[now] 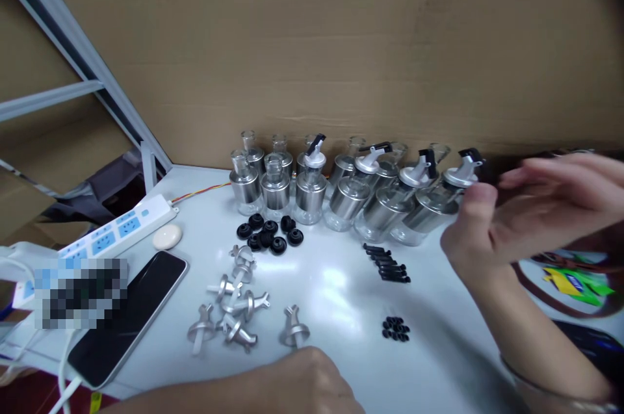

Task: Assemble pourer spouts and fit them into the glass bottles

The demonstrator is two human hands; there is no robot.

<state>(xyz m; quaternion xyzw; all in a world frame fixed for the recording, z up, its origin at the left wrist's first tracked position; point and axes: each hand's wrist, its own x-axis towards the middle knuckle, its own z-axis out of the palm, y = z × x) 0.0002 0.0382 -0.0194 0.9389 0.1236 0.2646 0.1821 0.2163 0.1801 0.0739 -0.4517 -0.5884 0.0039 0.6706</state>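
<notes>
My right hand [536,206], smeared by motion, hovers beside the rightmost glass bottle [429,209]; its fingers stretch out with the thumb apart, and I see nothing in them. At the bottom edge is my left hand [312,381], back up, its fingers hidden. Just beyond it stands a silver pourer spout [295,329], and a group of similar spouts [236,303] lies to its left. Several bottles with steel bands stand in two rows; a pourer spout with a black flap [419,170] tops some front ones, while others have open necks [275,167].
Black ribbed stoppers [268,232], black flaps [387,264] and tiny black caps [396,329] lie on the white table [336,297]. A power strip [117,235], a phone [131,316] and a round white object [167,236] are at left. Cardboard [292,43] stands behind.
</notes>
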